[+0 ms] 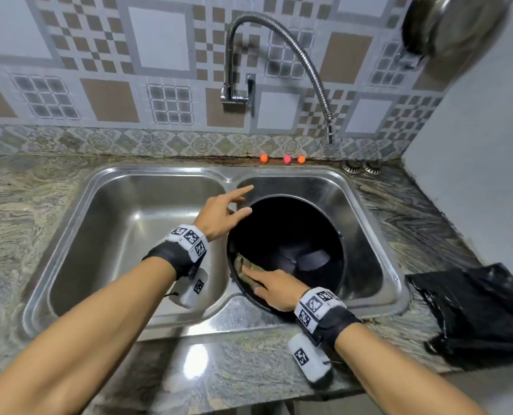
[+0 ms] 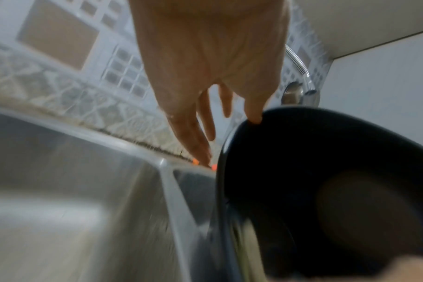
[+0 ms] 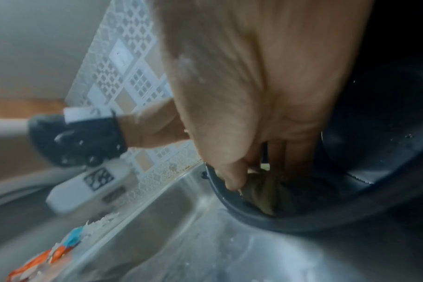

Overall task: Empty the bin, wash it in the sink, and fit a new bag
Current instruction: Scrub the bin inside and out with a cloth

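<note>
- Patterned tile wall behind a granite table (image 1: 24, 205) with a steel double sink (image 1: 159, 320); left basin holds nothing visible in the head view, the bin stands in the right basin.
- left hand (image 1: 219, 217): fingers (image 1: 243, 190) straight and spread, thumb tip touching the far-left rim of the bin; it steadies, no curled grip.
- bin (image 1: 288, 232): black, round, mouth up, tilted a little toward the person, bare inside, no liner in it.
- right hand (image 1: 276, 287): fingers flat and together, thumb tucked, pressing an olive cloth (image 1: 243, 269) against the inner wall at the near-left rim.
- Step in hand, by my read: scrubbing the inside. To do it well, keep the cloth flat, work round the rim, then down to the base; brace harder with the left hand, since a thumb-tip hold may let the bin turn.
- Room: bin nearly fills the right basin, close to the divider and near edge; tap spout (image 1: 328, 136) hangs over the far-right side, water not running.
- black bag (image 1: 474, 316) lies on the table right of the sink, apart from the bin.
</note>
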`<state>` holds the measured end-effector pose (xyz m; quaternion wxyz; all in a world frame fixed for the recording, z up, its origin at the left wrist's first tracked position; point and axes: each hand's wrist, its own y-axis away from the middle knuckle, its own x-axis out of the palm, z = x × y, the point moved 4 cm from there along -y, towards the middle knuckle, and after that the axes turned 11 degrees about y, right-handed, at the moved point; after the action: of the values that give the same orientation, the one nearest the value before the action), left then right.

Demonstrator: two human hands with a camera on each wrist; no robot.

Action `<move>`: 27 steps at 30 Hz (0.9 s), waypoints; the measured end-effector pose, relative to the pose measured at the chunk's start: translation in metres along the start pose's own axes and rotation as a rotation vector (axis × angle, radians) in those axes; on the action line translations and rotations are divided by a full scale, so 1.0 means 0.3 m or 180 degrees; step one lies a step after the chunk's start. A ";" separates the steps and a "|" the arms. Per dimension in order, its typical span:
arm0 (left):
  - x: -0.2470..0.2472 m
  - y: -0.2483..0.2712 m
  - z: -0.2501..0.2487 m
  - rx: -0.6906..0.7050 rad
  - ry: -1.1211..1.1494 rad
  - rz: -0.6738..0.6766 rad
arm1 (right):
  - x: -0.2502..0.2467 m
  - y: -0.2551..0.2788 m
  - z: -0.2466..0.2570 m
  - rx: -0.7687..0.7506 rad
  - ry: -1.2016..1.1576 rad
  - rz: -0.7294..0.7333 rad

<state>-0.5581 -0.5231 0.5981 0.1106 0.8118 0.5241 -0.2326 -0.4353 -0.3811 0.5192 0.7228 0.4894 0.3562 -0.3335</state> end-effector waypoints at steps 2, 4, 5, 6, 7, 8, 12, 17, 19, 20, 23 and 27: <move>0.032 -0.024 -0.009 0.0153 -0.0324 0.0388 | 0.009 0.016 -0.030 0.0088 0.0223 0.0184; 0.056 -0.016 0.008 0.0173 -0.0294 0.0478 | -0.009 0.022 -0.091 0.0391 0.0420 0.0482; 0.066 0.002 0.026 0.0088 -0.0151 0.0467 | -0.026 0.019 -0.124 0.0526 0.0396 0.0562; 0.074 0.024 0.043 -0.0035 0.0066 0.0413 | -0.051 0.011 -0.156 0.0659 0.0308 0.0565; 0.083 0.044 0.073 -0.0149 0.0321 0.0349 | -0.081 0.002 -0.182 0.0805 0.0207 0.0502; 0.088 0.068 0.087 -0.0242 0.0545 0.0285 | -0.112 -0.009 -0.206 0.0968 0.0057 0.0400; 0.114 0.104 0.123 -0.0412 0.0999 0.0218 | -0.184 -0.106 -0.279 0.1548 -0.0418 -0.0065; 0.126 0.125 0.153 -0.0635 0.1082 0.0288 | -0.148 -0.290 -0.379 0.1586 -0.0235 0.0033; 0.118 0.125 0.171 -0.0803 0.1195 0.0240 | -0.103 -0.358 -0.454 0.1678 -0.0007 0.0110; 0.114 0.130 0.176 -0.0903 0.1318 0.0202 | -0.075 -0.373 -0.477 0.1713 0.0072 0.0187; 0.128 0.139 0.175 -0.0959 0.1616 0.0267 | -0.031 -0.368 -0.487 0.1545 0.0034 0.0353; 0.130 0.137 0.178 -0.1031 0.1694 0.0252 | -0.020 -0.369 -0.474 0.1292 -0.0063 0.0361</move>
<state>-0.5216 -0.5321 0.5301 0.1064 0.8358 0.5328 0.0790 -0.5571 -0.2789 0.4342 0.6304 0.6409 0.2465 -0.3620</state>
